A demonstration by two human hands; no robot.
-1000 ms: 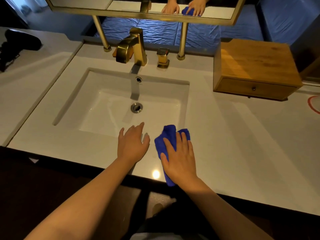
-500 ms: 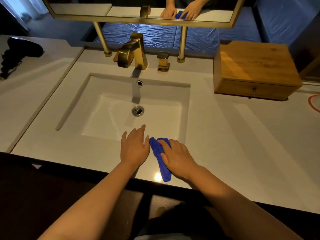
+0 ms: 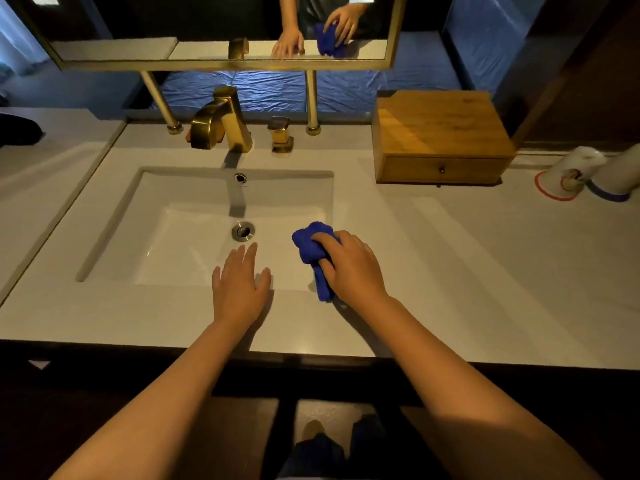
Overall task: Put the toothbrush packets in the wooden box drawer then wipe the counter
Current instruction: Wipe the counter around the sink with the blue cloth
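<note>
My right hand (image 3: 351, 266) grips a bunched blue cloth (image 3: 311, 247) at the sink's front right corner, its lower end touching the white counter (image 3: 467, 271). My left hand (image 3: 240, 287) lies flat, fingers spread, on the counter's front strip at the sink edge, holding nothing. The wooden box (image 3: 440, 133) stands at the back right with its drawer (image 3: 441, 169) shut. No toothbrush packets are visible.
A white rectangular sink (image 3: 194, 230) with a drain fills the middle. A gold faucet (image 3: 221, 121) and gold handle (image 3: 281, 135) stand behind it, under a gold-framed mirror (image 3: 221, 29). Two upturned cups (image 3: 568, 174) sit right of the box. A dark object (image 3: 17, 131) lies far left.
My right hand has gathered the cloth from flat into a bunch and moved it right and toward the sink's corner. The left hand has stayed on the counter's front strip.
</note>
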